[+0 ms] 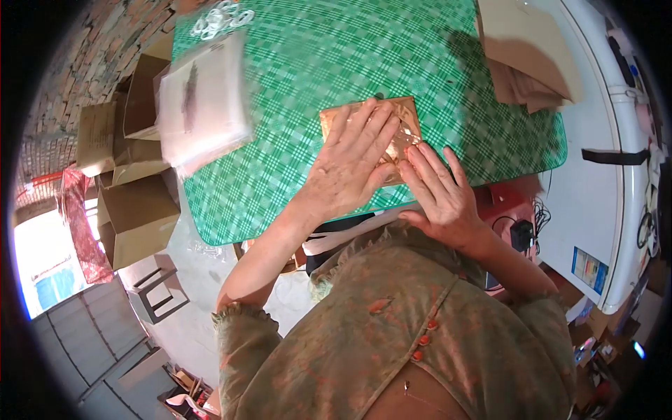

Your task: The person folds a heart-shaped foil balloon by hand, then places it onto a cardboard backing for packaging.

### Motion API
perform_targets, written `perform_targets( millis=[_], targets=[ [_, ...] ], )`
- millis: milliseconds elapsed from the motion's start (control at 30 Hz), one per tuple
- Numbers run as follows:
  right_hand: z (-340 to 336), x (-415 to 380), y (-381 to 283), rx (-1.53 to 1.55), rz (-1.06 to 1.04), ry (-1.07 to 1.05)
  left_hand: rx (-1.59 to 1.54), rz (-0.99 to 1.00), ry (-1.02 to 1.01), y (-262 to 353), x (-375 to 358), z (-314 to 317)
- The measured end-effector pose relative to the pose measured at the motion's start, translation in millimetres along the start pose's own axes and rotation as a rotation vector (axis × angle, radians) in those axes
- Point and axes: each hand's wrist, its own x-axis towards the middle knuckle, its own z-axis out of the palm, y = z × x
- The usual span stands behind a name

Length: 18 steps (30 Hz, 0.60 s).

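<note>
Coppery packet (407, 133): my left fingers (360, 120) flat atop, right fingers (435, 165) outstretched at its edge; uneven pressure could crease it.

My two hands (353, 150), one packet (409, 120)
Around my view I'm seeing one clear plastic stack (220, 94) at ten o'clock, one brown pile (521, 45) at two, three red buttons (424, 340) at five.
</note>
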Motion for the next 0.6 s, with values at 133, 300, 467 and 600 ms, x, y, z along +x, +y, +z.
perform_targets(
  millis=[133, 300, 467, 600],
  targets=[
    [-1, 1, 0, 0.023, -0.007, 0.012, 0.014, -0.060, 0.164, -10, 1, 4],
    [-1, 1, -1, 0.023, 0.004, -0.031, -0.033, -0.166, 0.154, -33, 9, -25],
    [2, -1, 1, 0.001, -0.003, -0.027, -0.054, -0.212, -0.084, -49, 30, -41],
    [3, 0, 3, -0.009, -0.024, -0.032, -0.392, -0.299, -0.295, -64, 54, -65]
  ],
)
